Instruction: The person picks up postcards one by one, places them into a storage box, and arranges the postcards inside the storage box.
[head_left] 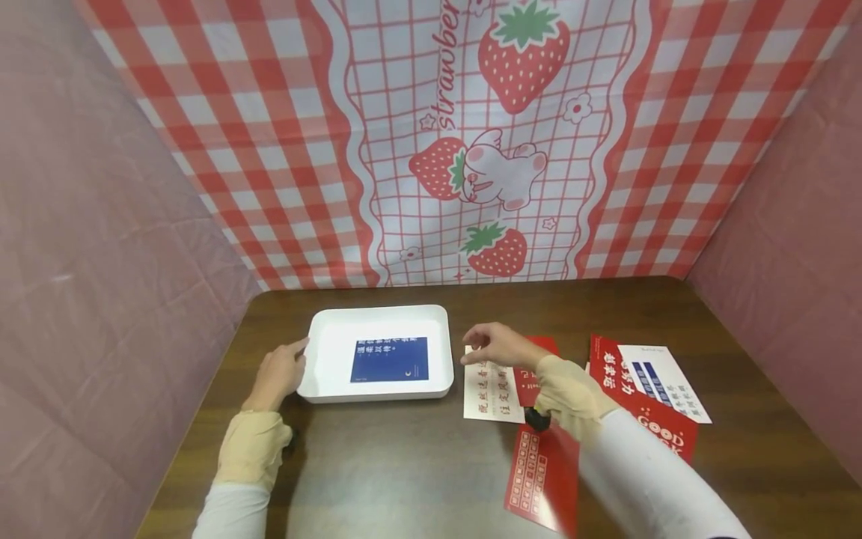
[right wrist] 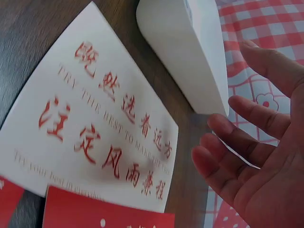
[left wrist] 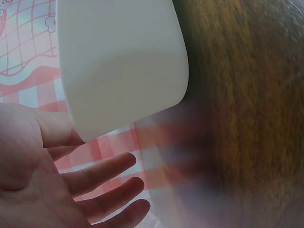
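Observation:
A shallow white tray [head_left: 373,393] stands on the table, with a blue card [head_left: 390,361] bearing white characters lying in it. At the tray's left rim, my left hand [head_left: 277,374] has its fingertips on the edge. The left wrist view shows three fingers [left wrist: 102,173] extended loosely beside the tray wall [left wrist: 123,71]. My right hand [head_left: 494,344] is between the tray and a white card with red characters [head_left: 488,397], just over the card's far end. In the right wrist view its fingers [right wrist: 223,156] are spread and relaxed, with nothing in them.
Red cards [head_left: 542,479] lie in front of and under the right forearm. Further right is a pile with a red card [head_left: 609,374] and a white card with blue blocks [head_left: 663,374]. A strawberry-print checked cloth [head_left: 296,150] hangs behind the brown table [head_left: 377,479].

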`<control>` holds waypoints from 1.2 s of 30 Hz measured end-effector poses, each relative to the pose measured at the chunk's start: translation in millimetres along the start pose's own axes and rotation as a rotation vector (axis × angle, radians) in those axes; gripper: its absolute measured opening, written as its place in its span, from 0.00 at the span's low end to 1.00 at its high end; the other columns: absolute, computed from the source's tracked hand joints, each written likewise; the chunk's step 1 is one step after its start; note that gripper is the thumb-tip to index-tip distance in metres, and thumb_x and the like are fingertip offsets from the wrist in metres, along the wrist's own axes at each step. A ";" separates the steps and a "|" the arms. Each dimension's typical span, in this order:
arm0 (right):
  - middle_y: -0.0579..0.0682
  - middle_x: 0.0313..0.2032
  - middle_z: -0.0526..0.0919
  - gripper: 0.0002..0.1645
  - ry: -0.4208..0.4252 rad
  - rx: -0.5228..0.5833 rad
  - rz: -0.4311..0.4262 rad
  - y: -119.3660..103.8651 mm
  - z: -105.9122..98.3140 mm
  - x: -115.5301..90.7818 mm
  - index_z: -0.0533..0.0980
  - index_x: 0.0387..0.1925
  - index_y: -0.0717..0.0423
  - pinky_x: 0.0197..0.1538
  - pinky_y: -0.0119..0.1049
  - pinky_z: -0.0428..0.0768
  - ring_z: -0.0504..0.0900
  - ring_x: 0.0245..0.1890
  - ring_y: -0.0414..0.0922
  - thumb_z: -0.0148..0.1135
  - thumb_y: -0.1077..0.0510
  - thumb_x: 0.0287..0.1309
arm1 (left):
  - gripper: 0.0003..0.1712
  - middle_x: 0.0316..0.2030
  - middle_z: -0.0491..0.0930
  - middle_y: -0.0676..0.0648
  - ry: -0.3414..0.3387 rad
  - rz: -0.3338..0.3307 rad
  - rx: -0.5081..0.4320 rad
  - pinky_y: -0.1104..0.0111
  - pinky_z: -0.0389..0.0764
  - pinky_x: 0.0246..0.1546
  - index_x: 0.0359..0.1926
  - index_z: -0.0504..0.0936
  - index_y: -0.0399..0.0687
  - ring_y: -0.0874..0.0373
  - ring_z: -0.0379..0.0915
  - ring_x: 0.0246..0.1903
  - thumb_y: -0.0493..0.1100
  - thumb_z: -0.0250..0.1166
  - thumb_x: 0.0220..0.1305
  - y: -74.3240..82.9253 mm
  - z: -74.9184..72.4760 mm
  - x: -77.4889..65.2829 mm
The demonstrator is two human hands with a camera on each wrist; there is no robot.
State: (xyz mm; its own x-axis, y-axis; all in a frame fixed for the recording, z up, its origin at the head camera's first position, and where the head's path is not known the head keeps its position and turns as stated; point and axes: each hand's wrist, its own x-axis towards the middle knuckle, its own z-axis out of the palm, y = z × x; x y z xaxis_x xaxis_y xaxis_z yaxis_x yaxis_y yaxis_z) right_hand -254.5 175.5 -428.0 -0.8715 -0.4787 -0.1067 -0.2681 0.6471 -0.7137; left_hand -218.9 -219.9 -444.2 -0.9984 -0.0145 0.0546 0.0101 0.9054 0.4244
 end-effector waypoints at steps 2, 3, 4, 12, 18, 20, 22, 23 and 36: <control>0.61 0.41 0.79 0.31 0.000 -0.022 0.000 1.2 -2.6 -1.4 0.74 0.49 0.65 0.44 0.44 0.78 0.75 0.40 0.48 0.69 0.50 0.45 | 0.25 0.56 0.72 0.29 -0.001 -0.004 -0.003 0.41 0.71 0.49 0.62 0.69 0.41 0.29 0.67 0.51 0.36 0.48 0.63 0.2 -0.1 0.0; 0.62 0.43 0.79 0.32 0.001 -0.030 0.002 1.8 -3.7 -2.1 0.74 0.49 0.64 0.45 0.45 0.77 0.75 0.41 0.49 0.70 0.50 0.45 | 0.25 0.56 0.71 0.29 -0.001 -0.004 -0.004 0.41 0.71 0.49 0.62 0.69 0.41 0.29 0.67 0.51 0.36 0.48 0.63 0.3 -0.2 0.1; 0.62 0.43 0.79 0.32 0.001 -0.037 0.006 2.4 -4.5 -2.6 0.74 0.50 0.64 0.46 0.46 0.77 0.75 0.41 0.49 0.70 0.50 0.45 | 0.25 0.56 0.71 0.29 -0.002 -0.006 -0.005 0.41 0.71 0.49 0.62 0.69 0.41 0.29 0.67 0.51 0.36 0.48 0.63 0.3 -0.1 0.0; 0.63 0.52 0.76 0.36 0.022 -0.108 0.030 9.2 -9.2 -6.6 0.71 0.55 0.63 0.55 0.53 0.74 0.74 0.51 0.56 0.70 0.51 0.45 | 0.25 0.57 0.71 0.29 -0.008 -0.005 -0.003 0.41 0.70 0.51 0.62 0.69 0.41 0.29 0.66 0.52 0.37 0.48 0.63 0.3 0.5 -0.6; 0.64 0.53 0.74 0.39 0.055 -0.172 0.038 13.2 -14.0 -13.0 0.69 0.56 0.64 0.56 0.55 0.73 0.72 0.53 0.59 0.71 0.51 0.44 | 0.25 0.56 0.72 0.29 -0.005 -0.005 -0.003 0.41 0.70 0.51 0.62 0.69 0.41 0.30 0.66 0.52 0.37 0.48 0.63 -0.1 0.1 -0.9; 0.63 0.53 0.73 0.40 0.058 -0.198 0.053 16.6 -16.0 -14.8 0.69 0.57 0.63 0.56 0.55 0.73 0.71 0.54 0.58 0.72 0.51 0.43 | 0.25 0.57 0.71 0.29 -0.008 -0.006 -0.006 0.41 0.70 0.51 0.62 0.69 0.41 0.30 0.66 0.53 0.37 0.48 0.63 0.7 -1.0 -1.1; 0.63 0.54 0.73 0.41 0.062 -0.224 0.060 21.1 -17.9 -16.3 0.68 0.58 0.62 0.54 0.55 0.75 0.71 0.54 0.58 0.72 0.50 0.43 | 0.25 0.57 0.71 0.29 -0.006 -0.003 -0.010 0.41 0.70 0.51 0.62 0.69 0.41 0.30 0.66 0.53 0.37 0.48 0.63 1.7 -1.7 -1.0; 0.62 0.54 0.73 0.41 0.066 -0.234 0.064 23.2 -18.8 -17.2 0.68 0.58 0.62 0.54 0.55 0.75 0.71 0.53 0.57 0.72 0.50 0.43 | 0.25 0.57 0.71 0.29 -0.003 -0.001 -0.011 0.41 0.70 0.51 0.62 0.69 0.40 0.30 0.66 0.53 0.36 0.48 0.63 1.9 -1.6 -0.8; 0.58 0.56 0.70 0.49 0.007 -0.349 0.139 42.2 -29.4 -36.4 0.66 0.61 0.54 0.52 0.58 0.76 0.66 0.55 0.56 0.75 0.45 0.34 | 0.24 0.56 0.72 0.28 0.010 -0.005 -0.011 0.40 0.71 0.49 0.61 0.70 0.39 0.28 0.66 0.51 0.36 0.49 0.63 1.8 1.1 -2.8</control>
State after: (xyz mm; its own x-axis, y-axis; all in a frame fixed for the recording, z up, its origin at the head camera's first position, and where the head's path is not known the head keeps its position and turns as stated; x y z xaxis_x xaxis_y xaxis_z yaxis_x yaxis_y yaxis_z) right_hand -246.1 237.6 -433.8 -0.9117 -0.3693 -0.1803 -0.2702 0.8692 -0.4141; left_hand -216.1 -217.8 -444.5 -0.9979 -0.0226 0.0612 0.0062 0.9008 0.4342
